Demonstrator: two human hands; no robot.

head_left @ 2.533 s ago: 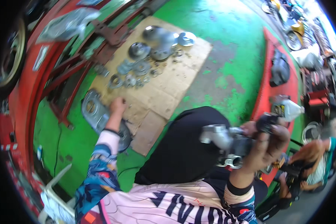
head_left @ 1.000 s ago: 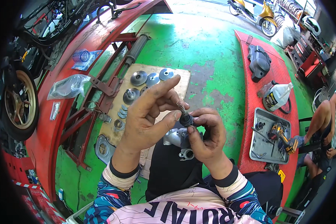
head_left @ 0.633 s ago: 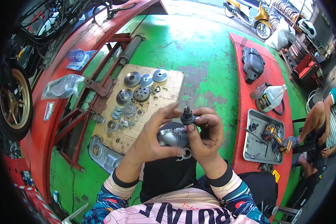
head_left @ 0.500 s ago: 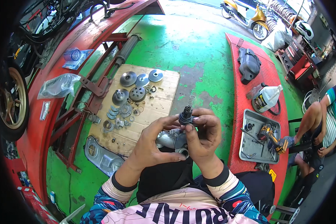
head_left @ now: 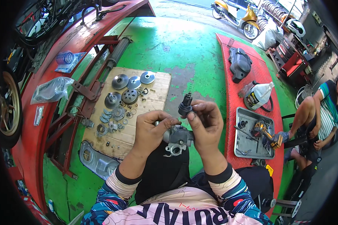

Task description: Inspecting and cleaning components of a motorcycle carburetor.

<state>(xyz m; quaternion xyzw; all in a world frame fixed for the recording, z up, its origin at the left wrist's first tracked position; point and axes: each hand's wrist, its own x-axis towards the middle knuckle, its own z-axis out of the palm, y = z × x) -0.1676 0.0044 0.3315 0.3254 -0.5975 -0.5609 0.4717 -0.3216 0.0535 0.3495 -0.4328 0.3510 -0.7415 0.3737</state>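
My left hand grips a grey metal carburetor in front of my lap, its thumb over the top. One round opening of the body faces toward me. Just above it, my right hand pinches a black carburetor slide between thumb and fingers. A thin coil spring stands up from the slide's narrow end. The slide is held upright, apart from the carburetor's top as far as I can see. My right palm is close beside the carburetor; whether it touches is hidden.
On the left, cardboard bears metal discs and small parts; a grey cover lies nearer. A red lift runs beyond. On the right, a red ramp carries a metal tray with a power drill. A person sits far right.
My left hand has left the black slide and now holds the carburetor. The slide stays in my right hand. The carburetor has turned, its opening showing more fully. The whole view has shifted slightly.
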